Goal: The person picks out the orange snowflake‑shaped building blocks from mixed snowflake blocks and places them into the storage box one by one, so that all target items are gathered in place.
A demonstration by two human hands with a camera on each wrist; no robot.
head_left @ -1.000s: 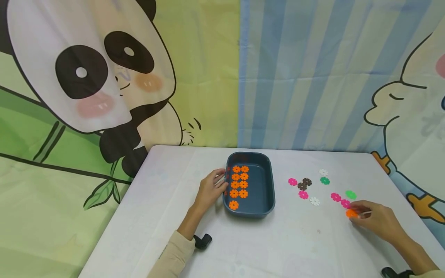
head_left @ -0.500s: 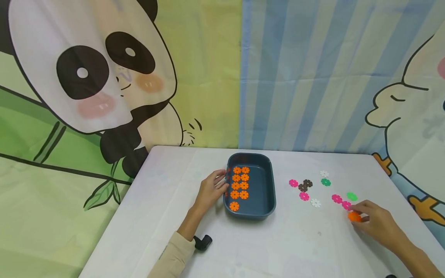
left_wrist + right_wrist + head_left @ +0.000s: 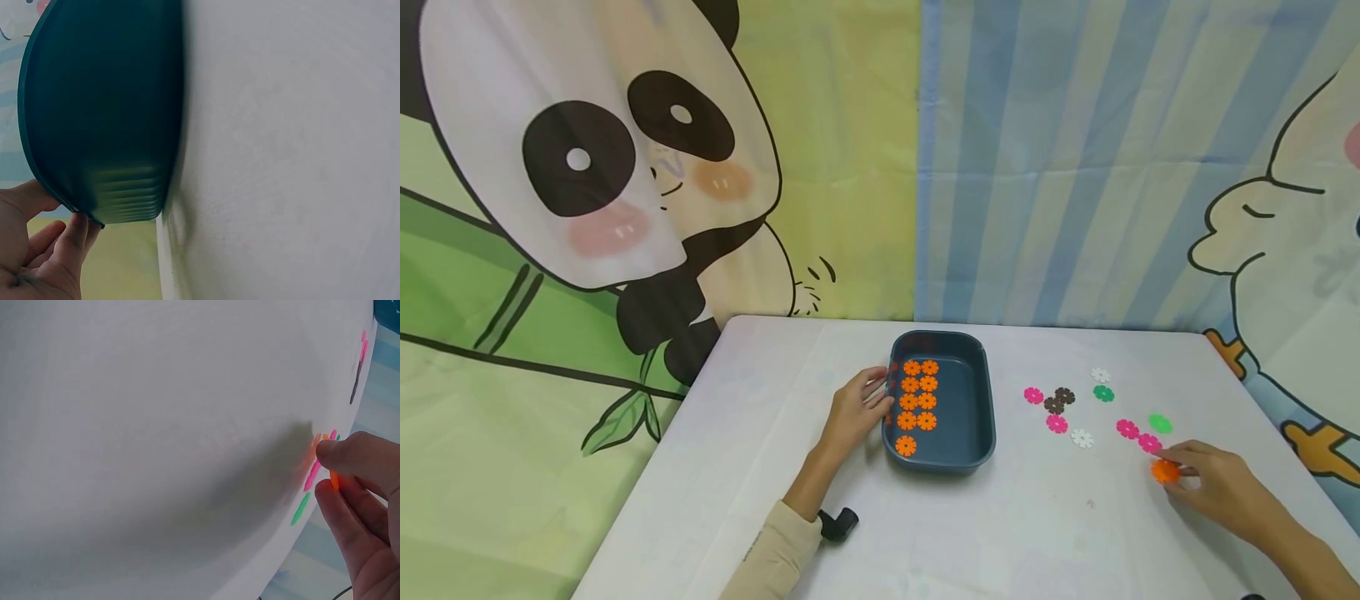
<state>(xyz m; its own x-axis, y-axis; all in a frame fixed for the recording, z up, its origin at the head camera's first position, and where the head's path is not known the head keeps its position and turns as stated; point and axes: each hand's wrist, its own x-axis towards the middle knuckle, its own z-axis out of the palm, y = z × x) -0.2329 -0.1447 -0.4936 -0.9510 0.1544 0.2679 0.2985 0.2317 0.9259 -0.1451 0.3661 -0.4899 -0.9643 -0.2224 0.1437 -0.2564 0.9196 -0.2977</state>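
A dark blue-grey rectangular tray [image 3: 967, 400] stands on the white table. Orange flower-shaped discs [image 3: 927, 401] lie in two columns along its left side. My left hand [image 3: 850, 412] holds the tray's left rim; in the left wrist view its fingers meet the rim near a corner. Over at the right, my right hand [image 3: 1221, 487] pinches an orange flower disc [image 3: 1165, 472] between thumb and fingers, just off the table. Beyond it lie two pink discs [image 3: 1127, 429] and a light green disc [image 3: 1161, 423].
Between tray and right hand are more discs: pink [image 3: 1033, 396], brown [image 3: 1054, 405], white [image 3: 1082, 438] and green [image 3: 1103, 392]. A printed curtain [image 3: 1037, 167] with a panda hangs behind the table's [image 3: 985, 533] back edge.
My right hand, with the orange disc pinched in it, has shifted slightly toward me and right. The left hand stays at the tray, and the discs inside keep their places.
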